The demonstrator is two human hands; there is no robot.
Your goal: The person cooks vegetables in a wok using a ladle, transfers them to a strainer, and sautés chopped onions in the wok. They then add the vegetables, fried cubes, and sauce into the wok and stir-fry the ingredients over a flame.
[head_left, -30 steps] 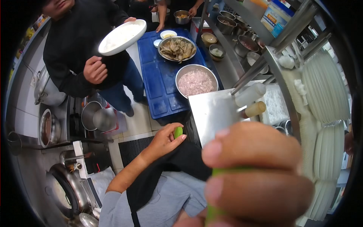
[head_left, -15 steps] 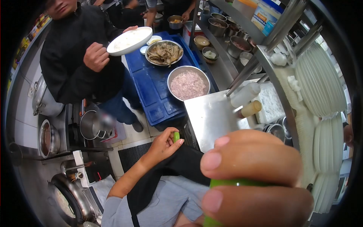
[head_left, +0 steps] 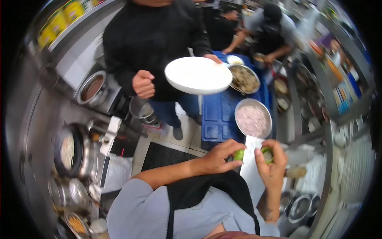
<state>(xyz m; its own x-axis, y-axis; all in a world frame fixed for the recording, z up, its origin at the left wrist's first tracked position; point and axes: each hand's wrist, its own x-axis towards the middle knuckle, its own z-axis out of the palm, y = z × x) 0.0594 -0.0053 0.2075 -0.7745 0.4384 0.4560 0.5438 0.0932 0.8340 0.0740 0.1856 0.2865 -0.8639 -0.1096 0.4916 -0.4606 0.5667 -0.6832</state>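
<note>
**Left hand (head_left: 218,159) and right hand (head_left: 273,165) each grip something green**

Both hands are raised at the far end of the metal counter (head_left: 250,169), one toward each side edge and well clear of each other. The left thumb and fingers pinch the left green piece (head_left: 238,154), which shows at the counter's left edge. The right thumb and fingers curl around the right green piece (head_left: 268,155), a ring-like shape toward the right edge; blur hides its detail.

Beyond the counter stands a blue table (head_left: 211,133). A bowl of pale chopped food (head_left: 253,119) sits at its near right corner, and a bowl of brown food (head_left: 243,79) lies farther back, along the right edge. A small white dish (head_left: 235,59) is close to the far edge.

Across from the hands, a person in a black top (head_left: 153,44) holds a white plate (head_left: 197,75) by its rim, tilted, in front of the table's far left corner. That person's free hand (head_left: 144,84) is curled, apart from the plate.
</note>
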